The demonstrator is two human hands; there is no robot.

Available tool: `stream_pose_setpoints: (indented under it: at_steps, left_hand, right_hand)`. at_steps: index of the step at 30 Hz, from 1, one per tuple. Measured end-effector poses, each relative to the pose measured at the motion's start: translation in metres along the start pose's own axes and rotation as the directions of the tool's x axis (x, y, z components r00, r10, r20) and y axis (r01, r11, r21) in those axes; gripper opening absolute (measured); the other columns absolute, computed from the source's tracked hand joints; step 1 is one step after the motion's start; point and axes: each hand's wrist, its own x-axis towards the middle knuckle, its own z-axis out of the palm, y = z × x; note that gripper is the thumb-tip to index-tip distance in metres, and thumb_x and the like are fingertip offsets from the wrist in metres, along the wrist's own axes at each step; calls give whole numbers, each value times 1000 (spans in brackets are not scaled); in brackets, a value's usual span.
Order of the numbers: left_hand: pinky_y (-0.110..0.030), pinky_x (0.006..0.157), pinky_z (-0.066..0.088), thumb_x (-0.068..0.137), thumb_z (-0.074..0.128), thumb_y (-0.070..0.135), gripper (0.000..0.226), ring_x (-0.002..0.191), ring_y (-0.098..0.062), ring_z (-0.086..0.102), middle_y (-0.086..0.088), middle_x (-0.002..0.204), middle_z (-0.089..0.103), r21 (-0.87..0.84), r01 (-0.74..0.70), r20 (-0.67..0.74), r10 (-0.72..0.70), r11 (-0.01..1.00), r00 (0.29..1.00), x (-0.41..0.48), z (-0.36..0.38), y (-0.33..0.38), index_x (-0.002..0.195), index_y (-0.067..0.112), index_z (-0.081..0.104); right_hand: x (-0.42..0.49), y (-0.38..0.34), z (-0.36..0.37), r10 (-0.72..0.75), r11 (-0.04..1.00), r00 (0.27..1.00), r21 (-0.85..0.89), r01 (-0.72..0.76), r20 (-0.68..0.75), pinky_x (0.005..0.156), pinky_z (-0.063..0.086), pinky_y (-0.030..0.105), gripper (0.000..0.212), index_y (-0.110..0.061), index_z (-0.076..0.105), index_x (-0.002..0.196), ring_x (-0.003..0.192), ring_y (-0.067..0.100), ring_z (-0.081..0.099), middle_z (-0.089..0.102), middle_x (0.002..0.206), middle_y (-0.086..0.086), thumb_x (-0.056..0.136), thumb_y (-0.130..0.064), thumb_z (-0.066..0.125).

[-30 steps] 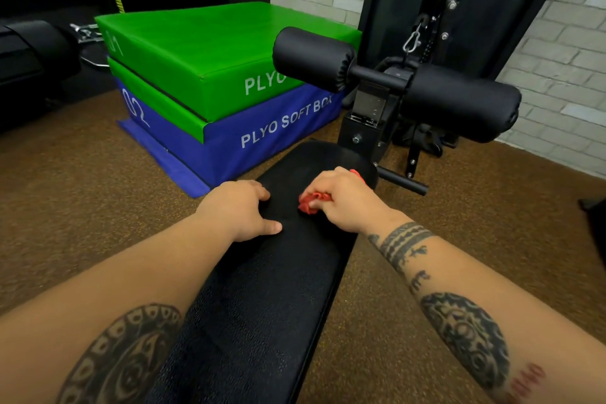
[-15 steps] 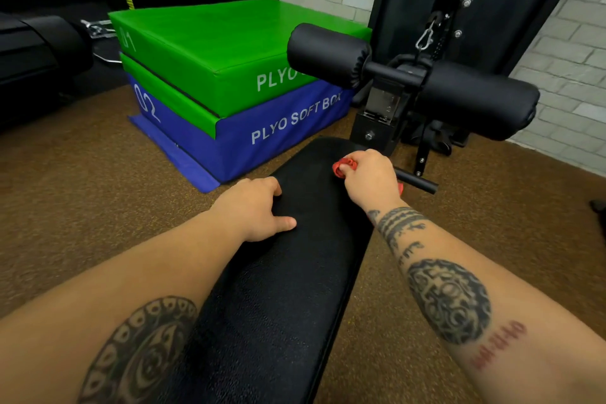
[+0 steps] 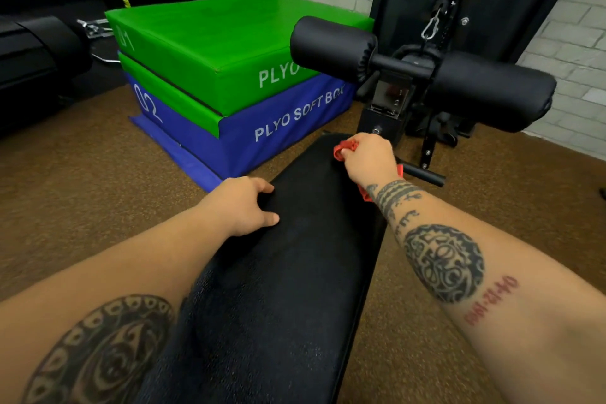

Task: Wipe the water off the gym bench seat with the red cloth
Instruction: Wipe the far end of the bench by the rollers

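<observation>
Two bare, tattooed forearms are reaching forward over a long black padded seat (image 3: 278, 289), the counter here, which is running away from the camera across a brown speckled floor (image 3: 65, 207). The left hand (image 3: 242, 207) is resting on the seat's left edge about midway along, its fingers (image 3: 262, 188) curled and slightly spread over the pad, thumb lying along the surface, gripping nothing. Farther on, the right hand (image 3: 369, 159) is sitting at the far right end of the seat, its fingers closed tightly around the red cloth (image 3: 344, 149); the cloth is bunched, showing in front of the knuckles against the pad, and a second bit of red is peeking out beneath the wrist at the seat's right edge. Whether any water is lying on the pad cannot be told. Just beyond the hand, a black post is carrying two black foam rollers (image 3: 492, 92) set crosswise above the seat's end. To the left, a green plyo box (image 3: 213, 43) is sitting stacked on a blue one (image 3: 278, 128). A pale brick wall (image 3: 574, 43) is closing the background
</observation>
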Motion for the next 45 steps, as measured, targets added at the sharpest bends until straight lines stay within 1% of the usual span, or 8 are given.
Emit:
stream_pose_setpoints:
  at_steps: [4, 11, 23, 26, 29, 33, 39, 45]
  left_hand:
    - [-37, 100, 48, 79, 76, 48, 70, 126, -23, 54, -1, 137, 57, 55, -4, -10, 4, 998, 1000, 5, -2, 3, 142, 33, 50]
    - [-38, 102, 48, 78, 79, 45, 69, 126, -22, 54, 0, 138, 58, 33, 21, -18, -20, 999, 1000, 10, 1, 3, 141, 33, 52]
    - [-42, 98, 50, 75, 80, 43, 66, 122, -23, 57, -2, 130, 64, -51, -9, -154, 1, 999, 988, -3, 11, -3, 135, 31, 57]
    - [-39, 98, 50, 76, 78, 37, 59, 121, -23, 59, 3, 129, 65, -36, -162, -193, 152, 986, 969, -11, 19, -1, 132, 35, 58]
    - [-42, 106, 43, 77, 74, 39, 56, 131, -24, 51, 4, 138, 59, -6, -249, -148, 245, 969, 958, -17, 24, 1, 130, 32, 61]
    - [-48, 119, 26, 84, 70, 46, 54, 149, -19, 27, 11, 156, 39, 0, -244, -84, 243, 970, 966, -33, 29, -5, 136, 41, 55]
    - [-37, 122, 20, 94, 60, 39, 46, 149, -19, 28, 4, 159, 36, -3, -201, -131, 199, 980, 971, -61, 35, -20, 140, 32, 54]
    - [-36, 121, 22, 96, 56, 36, 41, 148, -19, 31, 2, 158, 38, -22, -179, -129, 175, 984, 976, -87, 36, -21, 137, 31, 58]
  right_hand:
    - [6, -24, 19, -35, 991, 999, -131, 38, 26, 93, 50, 40, 22, -11, 68, 109, 108, 36, 64, 68, 113, 16, 93, -19, 55]
    - [14, -45, 38, -124, 992, 990, 12, 124, 68, 92, 51, 37, 17, -17, 72, 104, 105, 31, 64, 71, 108, 10, 92, -24, 62]
    - [-64, -40, 16, -447, 889, 795, 304, 343, 410, 101, 47, 33, 14, -25, 75, 99, 98, 9, 66, 73, 102, -7, 87, -18, 71]
    - [-79, -34, 4, -451, 888, 762, 322, 329, 465, 109, 39, 30, 15, -28, 74, 100, 96, 1, 63, 72, 98, -14, 89, -19, 69]
    - [-89, -33, -8, -440, 893, 751, 331, 306, 493, 93, 45, 20, 18, -26, 74, 105, 94, 4, 65, 74, 101, -10, 90, -18, 69]
    - [-102, -25, -27, -440, 898, 714, 286, 335, 544, 88, 47, 19, 21, -28, 74, 107, 96, 6, 65, 73, 105, -8, 89, -20, 70]
    - [-127, 8, -61, -389, 920, 635, 249, 301, 667, 71, 40, 0, 21, -29, 74, 103, 78, -14, 60, 66, 87, -23, 87, -15, 71]
    - [-149, 34, -87, -333, 939, 645, 304, 160, 688, 75, 53, 19, 23, -27, 74, 94, 75, -3, 67, 74, 85, -9, 86, -6, 69]
